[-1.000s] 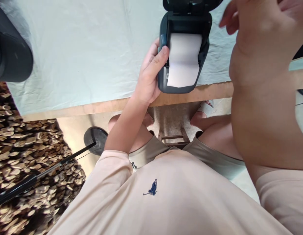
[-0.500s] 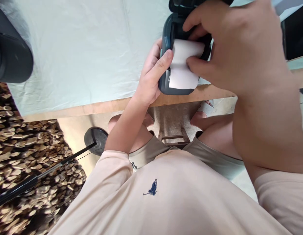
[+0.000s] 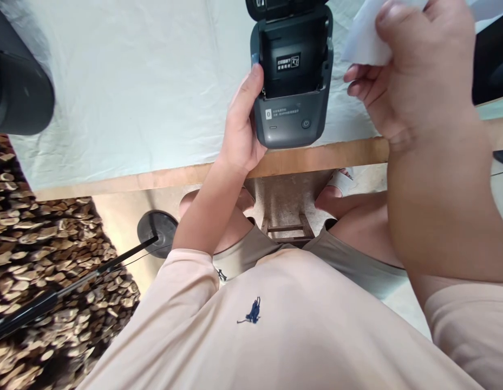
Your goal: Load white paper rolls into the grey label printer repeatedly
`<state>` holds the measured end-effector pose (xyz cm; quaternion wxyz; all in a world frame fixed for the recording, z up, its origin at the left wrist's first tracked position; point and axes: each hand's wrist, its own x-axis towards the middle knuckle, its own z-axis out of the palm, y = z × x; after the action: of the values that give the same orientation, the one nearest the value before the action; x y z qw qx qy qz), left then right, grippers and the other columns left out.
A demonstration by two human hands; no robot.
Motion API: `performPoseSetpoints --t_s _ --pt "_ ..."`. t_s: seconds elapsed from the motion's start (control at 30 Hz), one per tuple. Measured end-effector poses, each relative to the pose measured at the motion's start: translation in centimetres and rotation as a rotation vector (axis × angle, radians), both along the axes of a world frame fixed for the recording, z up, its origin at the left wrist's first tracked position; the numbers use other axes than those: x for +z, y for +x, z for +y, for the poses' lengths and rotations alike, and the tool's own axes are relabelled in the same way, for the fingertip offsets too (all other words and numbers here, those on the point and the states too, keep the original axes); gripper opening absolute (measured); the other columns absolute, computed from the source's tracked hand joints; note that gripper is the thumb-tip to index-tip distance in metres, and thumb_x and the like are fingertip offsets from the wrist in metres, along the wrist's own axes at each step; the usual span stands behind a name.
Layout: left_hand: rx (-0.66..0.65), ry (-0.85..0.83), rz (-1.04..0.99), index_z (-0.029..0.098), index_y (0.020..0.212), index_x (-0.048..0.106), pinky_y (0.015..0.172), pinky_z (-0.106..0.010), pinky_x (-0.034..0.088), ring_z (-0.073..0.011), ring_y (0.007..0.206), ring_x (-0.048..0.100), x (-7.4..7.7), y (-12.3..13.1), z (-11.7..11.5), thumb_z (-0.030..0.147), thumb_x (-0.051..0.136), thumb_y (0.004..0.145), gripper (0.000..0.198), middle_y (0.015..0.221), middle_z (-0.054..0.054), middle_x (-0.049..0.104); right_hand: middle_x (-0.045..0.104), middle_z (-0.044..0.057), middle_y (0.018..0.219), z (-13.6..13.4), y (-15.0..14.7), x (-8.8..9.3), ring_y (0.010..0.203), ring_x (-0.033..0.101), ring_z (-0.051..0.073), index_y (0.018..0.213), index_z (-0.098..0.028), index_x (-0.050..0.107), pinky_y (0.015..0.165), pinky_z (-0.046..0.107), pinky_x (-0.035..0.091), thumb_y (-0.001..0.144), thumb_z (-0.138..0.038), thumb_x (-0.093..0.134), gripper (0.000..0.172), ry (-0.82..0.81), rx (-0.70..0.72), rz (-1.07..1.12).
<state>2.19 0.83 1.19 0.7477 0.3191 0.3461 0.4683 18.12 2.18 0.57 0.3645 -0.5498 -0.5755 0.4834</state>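
Note:
A dark grey label printer (image 3: 289, 122) is gripped along its left side by my left hand (image 3: 243, 122), with the thumb on its edge. Its lid (image 3: 286, 8) stands raised at the top of the view, and the bay (image 3: 289, 62) inside holds no roll; a small printed sticker shows on the bay floor. To the right of the printer, my right hand (image 3: 413, 70) pinches white paper (image 3: 368, 38) between thumb and fingers. Part of that paper lies behind the hand, so its full shape is hidden.
Under the printer a pale sheet covers the table (image 3: 145, 81), with its wooden edge (image 3: 162, 181) near my lap. A black cylindrical object (image 3: 19, 81) sits at the left, a dark object (image 3: 492, 62) at the right. Below left are a stand's round base (image 3: 157, 233) and stacked firewood (image 3: 52, 244).
My right hand has drawn the paper roll out of the printer and moved right with it. The bay now shows bare. My left hand has shifted the printer slightly left.

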Motion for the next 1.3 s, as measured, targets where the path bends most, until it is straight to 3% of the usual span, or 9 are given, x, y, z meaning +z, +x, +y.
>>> performPoseSetpoints --t_s 0.13,0.27,0.57,0.83,0.93,1.03,1.1,1.2,1.3 --pt "-0.002 0.043 -0.004 0.022 0.078 0.048 0.078 -0.030 0.040 -0.0173 0.101 0.041 0.0 0.1 -0.1 0.038 0.024 0.072 0.030 0.091 0.000 0.054 0.036 -0.004 0.104 0.0 0.1 -0.4 0.074 0.042 -0.009 0.107 -0.026 0.022 0.070 0.010 0.044 0.069 -0.051 0.030 0.047 0.052 -0.075 -0.131" --pt "-0.027 0.064 -0.014 0.023 0.079 0.048 0.082 -0.029 0.039 -0.0144 0.104 0.039 0.1 0.1 -0.2 0.036 0.022 0.072 0.030 0.089 0.001 0.055 0.041 -0.003 0.095 -0.1 0.3 0.3 0.081 0.034 -0.011 0.099 -0.017 0.043 0.081 0.004 0.035 0.062 -0.045 0.044 0.046 0.196 -0.151 -0.341" --pt "-0.024 -0.013 0.048 0.028 0.083 0.047 0.085 -0.027 0.036 -0.0142 0.109 0.032 0.2 0.1 0.0 0.035 0.024 0.071 0.027 0.087 0.004 0.056 0.042 -0.004 0.090 -0.9 0.9 -0.1 0.064 0.029 -0.012 0.105 -0.019 0.035 0.056 0.005 0.024 0.064 -0.042 0.043 0.048 0.224 -0.182 -0.521" --pt "-0.019 0.091 0.106 0.025 0.079 0.048 0.078 -0.023 0.040 -0.0131 0.106 0.036 0.5 0.4 -0.2 0.038 0.021 0.072 0.031 0.091 0.003 0.055 0.042 -0.005 0.073 -1.2 2.1 -1.5 0.061 0.025 -0.012 0.105 -0.025 0.037 0.064 0.004 0.025 0.063 -0.041 0.046 0.046 0.207 -0.199 -0.583" --pt "-0.026 0.089 0.098 0.024 0.080 0.048 0.074 -0.024 0.041 -0.0137 0.102 0.040 0.4 0.4 -0.3 0.039 0.020 0.072 0.032 0.091 0.002 0.054 0.045 -0.007 0.088 -1.3 1.9 -1.3 0.068 0.034 -0.012 0.113 -0.025 0.028 0.070 0.002 0.032 0.063 -0.041 0.045 0.055 0.250 -0.162 -0.565" --pt "-0.029 0.059 0.088 0.024 0.082 0.046 0.069 -0.025 0.042 -0.0146 0.097 0.044 0.1 0.2 -0.3 0.041 0.023 0.071 0.030 0.094 0.001 0.053 0.026 -0.006 0.119 -1.4 1.5 -0.6 0.110 0.033 -0.007 0.123 -0.025 0.011 0.101 0.004 0.031 0.063 -0.041 0.043 0.070 0.322 -0.097 -0.560" --pt "-0.026 0.050 0.057 0.024 0.081 0.045 0.067 -0.025 0.042 -0.0150 0.092 0.047 -0.1 0.0 -0.2 0.040 0.025 0.070 0.028 0.094 0.001 0.052 0.019 -0.007 0.124 -1.3 1.3 -0.3 0.123 0.023 -0.001 0.121 -0.027 0.018 0.111 0.010 0.024 0.064 -0.041 0.041 0.063 0.341 -0.046 -0.589" --pt "-0.026 0.049 0.021 0.023 0.078 0.046 0.065 -0.025 0.042 -0.0145 0.088 0.050 -0.4 -0.2 0.1 0.039 0.026 0.070 0.027 0.091 0.000 0.053 0.023 -0.008 0.122 -1.1 1.3 -0.3 0.121 0.027 0.003 0.113 -0.028 0.034 0.110 0.020 0.027 0.068 -0.040 0.036 0.047 0.320 0.005 -0.641" --pt "-0.043 0.032 0.036 0.023 0.078 0.045 0.060 -0.022 0.041 -0.0129 0.081 0.052 -0.6 -0.3 0.4 0.041 0.026 0.070 0.027 0.092 0.001 0.053 0.025 -0.008 0.120 -1.0 1.3 -0.5 0.119 0.028 0.002 0.113 -0.030 0.033 0.111 0.019 0.028 0.068 -0.042 0.036 0.047 0.306 0.013 -0.650"
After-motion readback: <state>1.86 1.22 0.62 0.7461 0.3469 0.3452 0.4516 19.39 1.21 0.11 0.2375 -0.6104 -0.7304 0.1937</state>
